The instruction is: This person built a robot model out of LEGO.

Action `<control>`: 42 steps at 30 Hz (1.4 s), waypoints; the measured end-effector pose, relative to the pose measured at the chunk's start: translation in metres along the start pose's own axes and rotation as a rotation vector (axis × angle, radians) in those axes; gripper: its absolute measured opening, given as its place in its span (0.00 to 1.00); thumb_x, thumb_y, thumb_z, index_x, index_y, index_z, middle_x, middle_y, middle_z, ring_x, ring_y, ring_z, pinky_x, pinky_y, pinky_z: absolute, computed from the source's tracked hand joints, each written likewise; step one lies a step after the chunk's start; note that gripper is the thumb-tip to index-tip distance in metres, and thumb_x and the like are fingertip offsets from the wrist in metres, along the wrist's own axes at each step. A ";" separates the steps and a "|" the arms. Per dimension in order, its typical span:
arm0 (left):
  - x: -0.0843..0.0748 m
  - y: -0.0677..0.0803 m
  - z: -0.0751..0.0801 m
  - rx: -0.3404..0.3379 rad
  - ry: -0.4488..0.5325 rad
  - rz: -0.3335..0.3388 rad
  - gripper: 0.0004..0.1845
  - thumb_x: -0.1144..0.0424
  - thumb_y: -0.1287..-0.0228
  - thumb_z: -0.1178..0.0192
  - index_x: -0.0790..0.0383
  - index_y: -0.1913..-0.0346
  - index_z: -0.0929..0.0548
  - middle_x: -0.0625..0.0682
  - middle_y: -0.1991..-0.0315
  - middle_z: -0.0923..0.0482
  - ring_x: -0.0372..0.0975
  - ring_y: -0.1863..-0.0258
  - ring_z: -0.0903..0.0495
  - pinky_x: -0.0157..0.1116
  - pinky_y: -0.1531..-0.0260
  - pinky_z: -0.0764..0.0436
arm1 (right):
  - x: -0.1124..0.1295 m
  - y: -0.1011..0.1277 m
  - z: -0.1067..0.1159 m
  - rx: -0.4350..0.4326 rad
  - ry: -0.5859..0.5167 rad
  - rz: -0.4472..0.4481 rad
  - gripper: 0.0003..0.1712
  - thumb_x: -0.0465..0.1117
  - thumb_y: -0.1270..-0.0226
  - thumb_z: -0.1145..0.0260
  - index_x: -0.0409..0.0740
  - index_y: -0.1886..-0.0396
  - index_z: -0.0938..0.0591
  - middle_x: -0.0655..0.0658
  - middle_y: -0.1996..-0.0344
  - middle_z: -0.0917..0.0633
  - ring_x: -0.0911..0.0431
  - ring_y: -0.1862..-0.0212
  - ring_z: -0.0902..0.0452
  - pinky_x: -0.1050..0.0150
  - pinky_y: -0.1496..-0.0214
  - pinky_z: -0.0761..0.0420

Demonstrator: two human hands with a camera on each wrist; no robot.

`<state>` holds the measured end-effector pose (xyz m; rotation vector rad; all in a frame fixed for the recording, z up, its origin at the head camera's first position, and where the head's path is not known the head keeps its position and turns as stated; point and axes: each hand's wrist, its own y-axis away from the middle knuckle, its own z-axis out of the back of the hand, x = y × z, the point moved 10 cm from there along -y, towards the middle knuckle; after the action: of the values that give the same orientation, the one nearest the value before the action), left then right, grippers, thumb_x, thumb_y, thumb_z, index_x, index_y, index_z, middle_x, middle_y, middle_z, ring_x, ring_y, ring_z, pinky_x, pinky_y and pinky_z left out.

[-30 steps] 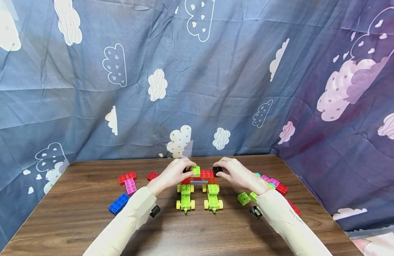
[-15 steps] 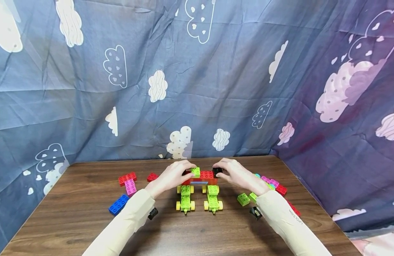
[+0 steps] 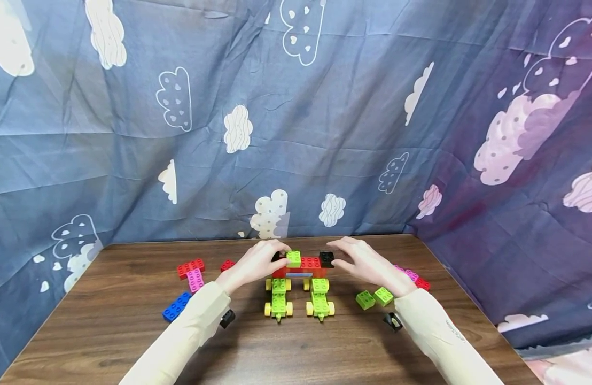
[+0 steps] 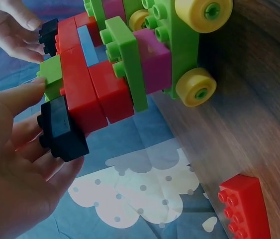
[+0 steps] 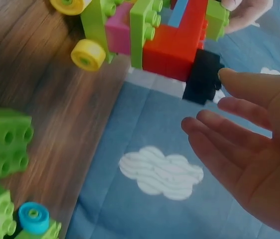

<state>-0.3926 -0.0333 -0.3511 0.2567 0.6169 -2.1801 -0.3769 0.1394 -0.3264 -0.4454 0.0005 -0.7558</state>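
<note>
Blue cloud-print cloth hangs behind a brown wooden surface (image 3: 296, 342) scattered with loose bricks. At its far middle stands a brick model (image 3: 301, 278): a red bridge across two green wheeled carts. The left hand (image 3: 257, 262) holds the model's left end, its grip curled round a black brick (image 4: 60, 129) with the thumb on a green brick (image 3: 293, 259). The right hand (image 3: 363, 263) is just beside the other black brick (image 3: 327, 259), fingers straight, holding nothing.
</note>
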 end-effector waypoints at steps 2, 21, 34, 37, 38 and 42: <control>0.000 -0.001 0.000 0.009 -0.002 0.007 0.15 0.57 0.33 0.37 0.61 0.49 0.15 0.52 0.55 0.15 0.41 0.57 0.18 0.43 0.53 0.17 | -0.004 0.008 0.004 -0.016 0.019 -0.009 0.21 0.39 0.37 0.30 0.36 0.46 0.18 0.41 0.52 0.13 0.49 0.50 0.16 0.52 0.46 0.18; 0.002 -0.001 0.000 0.022 -0.011 0.032 0.15 0.56 0.33 0.37 0.60 0.48 0.15 0.52 0.53 0.15 0.42 0.55 0.17 0.43 0.50 0.18 | -0.029 0.073 -0.040 0.192 0.064 -0.025 0.12 0.35 0.45 0.25 0.40 0.60 0.14 0.44 0.62 0.13 0.52 0.59 0.17 0.59 0.57 0.17; 0.001 0.002 -0.001 0.023 -0.005 0.020 0.15 0.57 0.31 0.38 0.61 0.48 0.16 0.53 0.53 0.16 0.42 0.55 0.17 0.44 0.51 0.18 | -0.027 0.074 -0.059 0.280 0.016 0.002 0.18 0.29 0.51 0.24 0.39 0.57 0.14 0.45 0.61 0.13 0.54 0.57 0.18 0.60 0.55 0.17; 0.000 0.002 -0.001 0.028 -0.002 0.020 0.15 0.58 0.31 0.38 0.61 0.47 0.16 0.53 0.53 0.16 0.43 0.54 0.17 0.44 0.50 0.18 | -0.023 0.075 -0.055 0.267 0.023 0.035 0.19 0.29 0.53 0.23 0.40 0.58 0.14 0.46 0.61 0.14 0.54 0.58 0.18 0.60 0.55 0.17; 0.000 0.001 -0.002 0.028 0.000 0.020 0.15 0.58 0.31 0.38 0.61 0.47 0.16 0.53 0.53 0.16 0.44 0.54 0.17 0.44 0.50 0.18 | -0.022 0.076 -0.054 0.267 0.023 0.041 0.19 0.29 0.54 0.23 0.41 0.58 0.14 0.46 0.62 0.14 0.54 0.58 0.18 0.60 0.55 0.17; -0.001 0.002 -0.001 0.025 -0.001 0.015 0.14 0.58 0.31 0.38 0.61 0.48 0.16 0.53 0.54 0.16 0.44 0.55 0.17 0.44 0.51 0.18 | -0.023 0.078 -0.055 0.282 0.013 0.037 0.20 0.27 0.54 0.24 0.40 0.58 0.14 0.46 0.62 0.13 0.54 0.59 0.18 0.60 0.57 0.17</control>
<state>-0.3908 -0.0330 -0.3523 0.2729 0.5862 -2.1742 -0.3508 0.1823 -0.4105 -0.1719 -0.0845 -0.7096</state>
